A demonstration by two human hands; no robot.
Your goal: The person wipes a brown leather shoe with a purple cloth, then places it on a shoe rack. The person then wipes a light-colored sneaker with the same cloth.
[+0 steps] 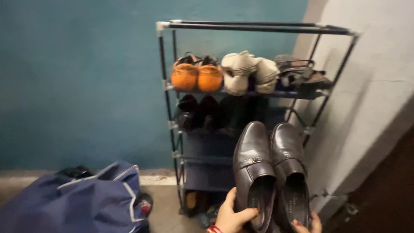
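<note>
A pair of dark brown leather loafers is held up side by side in front of a shoe rack (166, 86). My left hand (233, 215) grips the heel of the left loafer (252, 164). Only the fingertips of my right hand (307, 224) show at the bottom edge, under the heel of the right loafer (288, 160). Both toes point toward the rack. The rack is a tall dark metal frame with several shelves, standing against a teal wall.
The upper shelf carries orange shoes (196, 75), cream shoes (248, 71) and dark sandals (304, 73). Black shoes (196, 113) sit on the shelf below. A navy bag (82, 200) lies on the floor at left. A white wall (371, 86) closes the right.
</note>
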